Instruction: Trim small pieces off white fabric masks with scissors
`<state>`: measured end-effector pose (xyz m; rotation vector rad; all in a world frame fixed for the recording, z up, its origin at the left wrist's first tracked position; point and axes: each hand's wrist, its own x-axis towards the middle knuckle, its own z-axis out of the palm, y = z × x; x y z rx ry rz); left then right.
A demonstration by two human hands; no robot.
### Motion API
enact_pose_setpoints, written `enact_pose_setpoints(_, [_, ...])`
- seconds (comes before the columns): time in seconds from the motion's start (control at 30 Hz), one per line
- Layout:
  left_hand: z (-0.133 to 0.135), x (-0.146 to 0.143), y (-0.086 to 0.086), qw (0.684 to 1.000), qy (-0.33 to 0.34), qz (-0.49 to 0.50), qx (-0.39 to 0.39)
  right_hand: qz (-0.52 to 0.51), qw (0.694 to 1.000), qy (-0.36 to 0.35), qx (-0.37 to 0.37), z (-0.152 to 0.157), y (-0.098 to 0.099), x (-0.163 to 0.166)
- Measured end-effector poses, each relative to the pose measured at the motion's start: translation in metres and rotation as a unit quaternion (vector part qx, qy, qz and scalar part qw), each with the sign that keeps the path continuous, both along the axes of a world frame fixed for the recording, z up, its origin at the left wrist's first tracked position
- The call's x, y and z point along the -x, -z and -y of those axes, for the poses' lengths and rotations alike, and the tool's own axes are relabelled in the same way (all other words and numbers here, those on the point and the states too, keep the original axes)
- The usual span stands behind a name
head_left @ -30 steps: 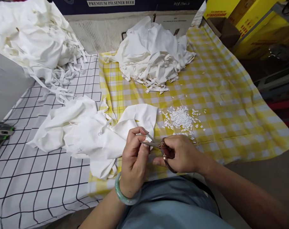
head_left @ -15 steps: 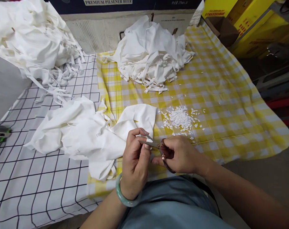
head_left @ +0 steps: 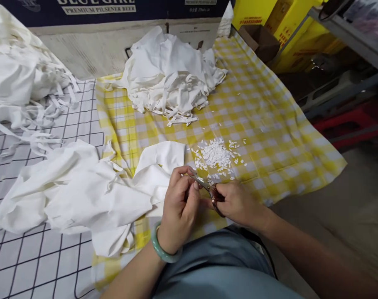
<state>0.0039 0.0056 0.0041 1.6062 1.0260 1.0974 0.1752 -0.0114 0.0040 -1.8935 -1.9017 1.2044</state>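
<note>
My left hand (head_left: pixel 179 207), with a green bangle (head_left: pixel 162 251) on its wrist, is closed in a pinch on a thin white strip at the edge of the white cloth (head_left: pixel 83 195) spread in front of me. My right hand (head_left: pixel 237 201) grips small scissors (head_left: pixel 209 191), whose blades point left and meet my left fingertips. Just beyond the hands lies a small heap of tiny white cut bits (head_left: pixel 215 155) on the yellow checked cloth (head_left: pixel 270 124).
A pile of white fabric with straps (head_left: pixel 167 74) sits at the back centre, another (head_left: pixel 20 87) at the far left on a black-grid white sheet (head_left: pixel 36 257). Cardboard boxes (head_left: pixel 98 8) stand behind; yellow cartons (head_left: pixel 285 25) and a shelf lie right.
The camera has swung right and down, so everything shifted left in view. Both hands stay together at the strip with the scissors; the green tool at far left has left the view.
</note>
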Motion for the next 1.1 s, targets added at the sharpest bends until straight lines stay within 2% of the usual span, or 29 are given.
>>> enact_pose_setpoints(0.1, [-0.003,-0.012,0.003,0.999,0.025,0.009,0.021,-0.061,0.994,0.07,0.05,0.005,0.007,-0.009])
enact_pose_setpoints(0.17, [-0.002,-0.016,0.002,0.999,0.029,0.003,0.032,-0.126,0.98,0.132,0.084,0.006,0.01,-0.015])
enact_pose_setpoints(0.27, [0.003,-0.006,-0.005,0.993,0.095,-0.058,0.029,-0.204,0.96,0.175,0.076,0.007,0.008,-0.026])
enact_pose_setpoints(0.33, [0.008,0.009,-0.01,0.983,0.125,-0.137,0.002,-0.228,0.961,0.148,0.047,0.009,0.005,-0.031])
enact_pose_setpoints(0.47, [0.022,0.046,-0.004,0.945,0.039,-0.308,-0.104,-0.221,0.972,0.081,0.021,0.005,0.004,-0.019])
enact_pose_setpoints(0.53, [0.026,0.061,0.006,0.916,0.021,-0.38,-0.125,-0.186,0.98,0.046,-0.05,-0.012,0.007,0.002])
enact_pose_setpoints(0.6, [0.028,0.074,0.018,0.893,0.015,-0.432,-0.128,-0.125,0.979,0.003,-0.158,-0.039,0.01,0.029])
enact_pose_setpoints(0.67, [0.026,0.085,0.025,0.882,0.006,-0.454,-0.124,-0.058,0.974,-0.048,-0.215,-0.069,0.012,0.056])
enact_pose_setpoints(0.77, [0.018,0.098,0.027,0.874,-0.049,-0.469,-0.116,-0.016,0.975,-0.103,-0.196,-0.096,0.007,0.081])
enact_pose_setpoints(0.87, [0.012,0.098,0.024,0.858,-0.08,-0.49,-0.13,-0.062,0.976,-0.142,-0.154,-0.084,-0.008,0.084])
enact_pose_setpoints(0.93, [0.013,0.089,0.023,0.86,-0.037,-0.489,-0.14,-0.162,0.97,-0.167,-0.072,-0.063,-0.017,0.077])
enact_pose_setpoints(1.0, [0.017,0.078,0.024,0.869,0.025,-0.477,-0.126,-0.226,0.962,-0.154,0.003,-0.043,-0.022,0.066])
enact_pose_setpoints(1.03, [0.019,0.072,0.024,0.872,0.057,-0.473,-0.11,-0.224,0.966,-0.131,0.012,-0.036,-0.022,0.06])
enact_pose_setpoints(1.1, [0.018,0.067,0.022,0.875,0.112,-0.466,-0.067,-0.173,0.982,-0.067,-0.023,-0.028,-0.018,0.048])
